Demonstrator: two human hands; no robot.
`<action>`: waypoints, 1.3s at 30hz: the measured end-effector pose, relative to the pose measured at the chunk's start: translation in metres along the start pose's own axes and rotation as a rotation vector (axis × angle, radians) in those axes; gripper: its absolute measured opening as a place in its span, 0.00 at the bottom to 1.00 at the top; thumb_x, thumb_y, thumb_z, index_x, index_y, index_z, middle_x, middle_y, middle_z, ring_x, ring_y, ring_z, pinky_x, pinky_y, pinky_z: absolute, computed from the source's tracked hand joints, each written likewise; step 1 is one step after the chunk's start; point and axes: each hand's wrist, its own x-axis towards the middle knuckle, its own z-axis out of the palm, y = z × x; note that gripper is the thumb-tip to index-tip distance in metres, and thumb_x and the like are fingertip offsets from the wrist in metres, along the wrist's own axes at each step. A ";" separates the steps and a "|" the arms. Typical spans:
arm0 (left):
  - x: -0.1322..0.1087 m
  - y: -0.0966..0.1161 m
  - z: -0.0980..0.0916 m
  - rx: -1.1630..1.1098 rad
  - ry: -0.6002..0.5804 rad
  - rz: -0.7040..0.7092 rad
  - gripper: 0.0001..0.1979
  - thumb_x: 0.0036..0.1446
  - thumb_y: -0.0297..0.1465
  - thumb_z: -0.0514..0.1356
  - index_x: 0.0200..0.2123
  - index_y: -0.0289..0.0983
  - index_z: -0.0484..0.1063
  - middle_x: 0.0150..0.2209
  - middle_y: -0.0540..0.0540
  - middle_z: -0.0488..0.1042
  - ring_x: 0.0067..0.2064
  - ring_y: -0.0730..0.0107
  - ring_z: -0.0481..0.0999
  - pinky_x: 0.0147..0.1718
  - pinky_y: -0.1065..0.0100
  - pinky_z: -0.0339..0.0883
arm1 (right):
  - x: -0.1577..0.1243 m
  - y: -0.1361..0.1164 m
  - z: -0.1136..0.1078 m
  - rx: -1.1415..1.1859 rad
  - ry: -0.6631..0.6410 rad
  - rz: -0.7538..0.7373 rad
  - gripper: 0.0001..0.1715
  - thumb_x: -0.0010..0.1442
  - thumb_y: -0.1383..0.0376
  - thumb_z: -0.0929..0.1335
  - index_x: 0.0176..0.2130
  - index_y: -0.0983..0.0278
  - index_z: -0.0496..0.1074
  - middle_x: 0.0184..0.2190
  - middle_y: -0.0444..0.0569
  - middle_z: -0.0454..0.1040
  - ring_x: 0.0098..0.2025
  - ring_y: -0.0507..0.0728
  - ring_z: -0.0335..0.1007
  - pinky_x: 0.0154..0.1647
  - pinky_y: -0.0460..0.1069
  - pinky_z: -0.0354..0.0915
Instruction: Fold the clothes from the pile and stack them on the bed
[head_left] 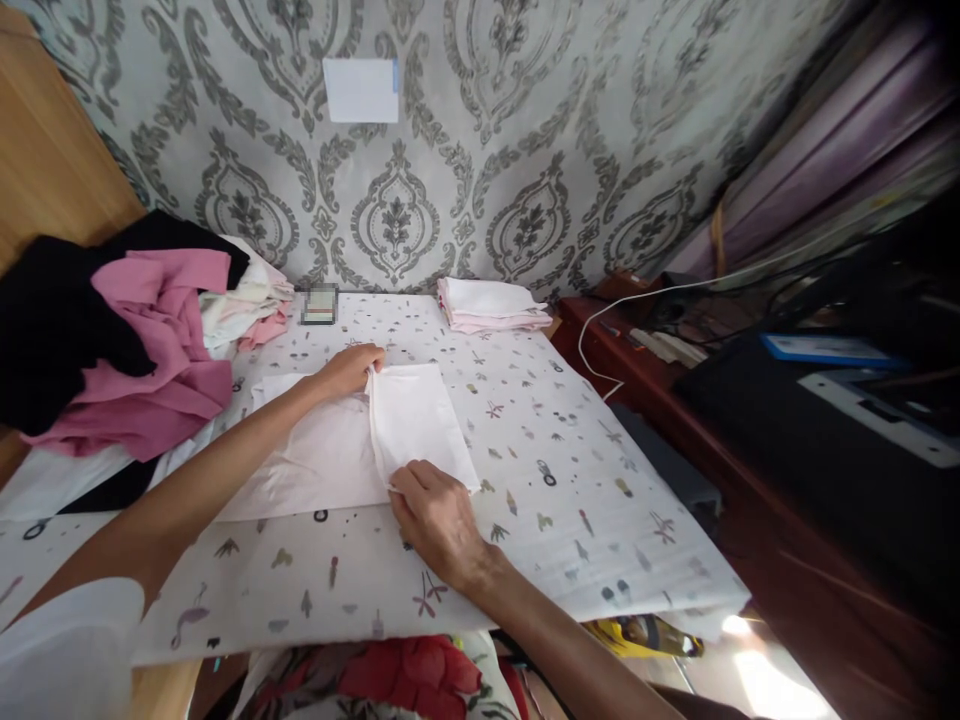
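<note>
A white cloth [330, 450] lies on a table covered with a patterned sheet [570, 480], its right part folded over into a narrower flap [420, 420]. My left hand [349, 368] pinches the far end of the folded edge. My right hand [431, 515] pinches the near end of the same edge. Both hands rest on the cloth with fingers closed on the fabric.
A heap of pink, black and white clothes [142, 340] sits at the left. A stack of folded white and pink cloths [491, 303] lies by the wall. A small box [319, 304] stands near it. A dark red side table [750, 440] with cables and devices is at the right.
</note>
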 end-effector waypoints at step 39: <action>0.061 0.043 0.051 -0.034 -0.229 0.069 0.29 0.70 0.42 0.43 0.69 0.38 0.53 0.72 0.40 0.52 0.72 0.62 0.50 0.69 0.55 0.40 | -0.038 0.038 0.006 -0.071 -0.064 0.227 0.32 0.71 0.55 0.59 0.67 0.67 0.56 0.68 0.63 0.57 0.71 0.65 0.51 0.66 0.64 0.57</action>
